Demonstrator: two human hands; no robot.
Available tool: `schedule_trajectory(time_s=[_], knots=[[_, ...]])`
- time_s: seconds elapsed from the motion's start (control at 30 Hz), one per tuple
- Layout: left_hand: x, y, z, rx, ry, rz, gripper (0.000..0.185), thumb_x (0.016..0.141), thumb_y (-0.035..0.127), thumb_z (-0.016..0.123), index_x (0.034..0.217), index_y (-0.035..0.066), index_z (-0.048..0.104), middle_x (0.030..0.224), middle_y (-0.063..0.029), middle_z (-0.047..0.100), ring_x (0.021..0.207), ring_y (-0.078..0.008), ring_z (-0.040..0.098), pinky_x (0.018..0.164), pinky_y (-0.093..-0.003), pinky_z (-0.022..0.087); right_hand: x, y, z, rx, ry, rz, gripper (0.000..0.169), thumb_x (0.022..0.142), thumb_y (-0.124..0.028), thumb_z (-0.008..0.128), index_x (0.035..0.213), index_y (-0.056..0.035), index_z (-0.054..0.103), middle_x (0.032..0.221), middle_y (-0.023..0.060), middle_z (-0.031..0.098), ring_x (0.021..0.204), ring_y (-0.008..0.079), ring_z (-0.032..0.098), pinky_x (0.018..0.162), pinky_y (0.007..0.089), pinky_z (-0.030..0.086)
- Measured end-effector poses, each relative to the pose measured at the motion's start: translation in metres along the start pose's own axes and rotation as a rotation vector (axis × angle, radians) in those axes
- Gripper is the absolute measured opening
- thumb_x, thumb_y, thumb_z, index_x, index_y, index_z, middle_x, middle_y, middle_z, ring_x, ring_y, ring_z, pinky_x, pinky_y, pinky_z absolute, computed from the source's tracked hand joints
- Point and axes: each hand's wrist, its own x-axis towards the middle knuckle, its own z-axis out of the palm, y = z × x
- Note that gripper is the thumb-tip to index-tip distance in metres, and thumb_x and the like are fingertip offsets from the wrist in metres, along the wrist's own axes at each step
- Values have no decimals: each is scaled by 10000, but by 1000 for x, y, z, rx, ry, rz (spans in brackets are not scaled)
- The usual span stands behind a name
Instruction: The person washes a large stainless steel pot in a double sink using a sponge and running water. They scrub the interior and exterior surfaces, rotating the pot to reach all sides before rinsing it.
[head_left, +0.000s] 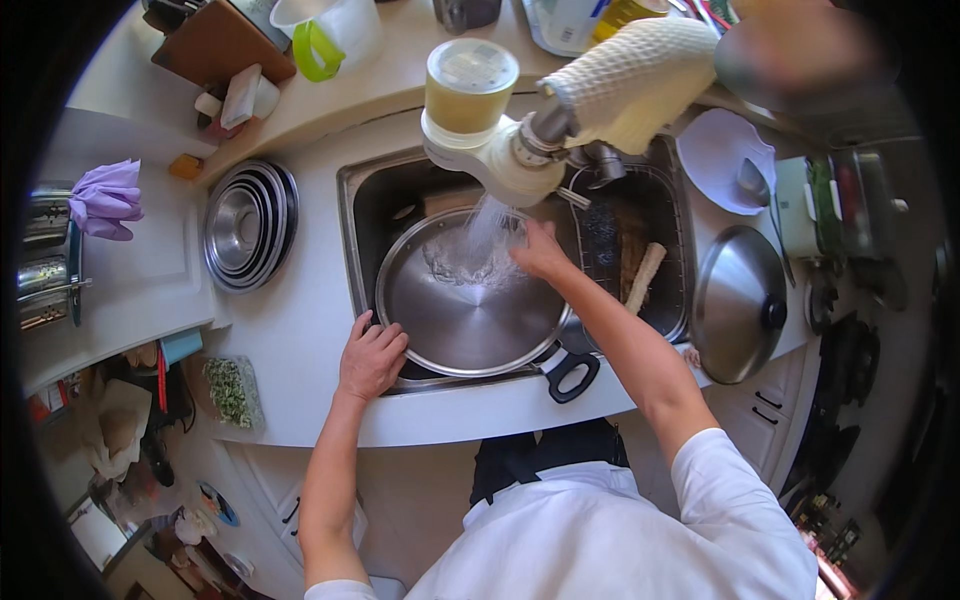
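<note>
A wide, shallow stainless steel pan (457, 330) rests over the left basin of the double sink (347, 247). Water (487, 229) streams from a faucet-mounted filter (480, 142) into its far part and ripples there. My left hand (373, 358) is at the near left of the pan, its fingertips on the rim. Inside the far right wall, beside the stream, my right hand (538, 251) reaches in with its fingers apart; no object shows in it. The pan's black loop handle (574, 375) juts over the counter's front edge.
Nested steel bowls (244, 226) stand left of the sink. A wire rack in the right basin holds a pale, stick-like piece (646, 277). To the right are a domed lid (739, 307) and a white bowl (724, 161). A yellow cloth (637, 79) drapes the faucet.
</note>
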Motion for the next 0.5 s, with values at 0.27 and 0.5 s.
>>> schedule_trajectory(time_s=[0.27,0.5], knots=[[-3,0,8,-105,28,-125,345,683,216,756,1000,113,666,1164,-92,597,1031,-294,588,1042,-473,431,67,-55,122,14,213,-292,595,823,-77,693,1345,-14,414,1292,244,475,1183,476,509,992,502,462],[2,0,8,-100,63,-139,408,622,212,806,999,133,670,1088,-109,526,1070,-337,551,1041,-477,454,-12,-118,150,306,-92,-631,375,839,-71,686,1189,-7,568,1207,214,504,1105,421,549,928,456,483]])
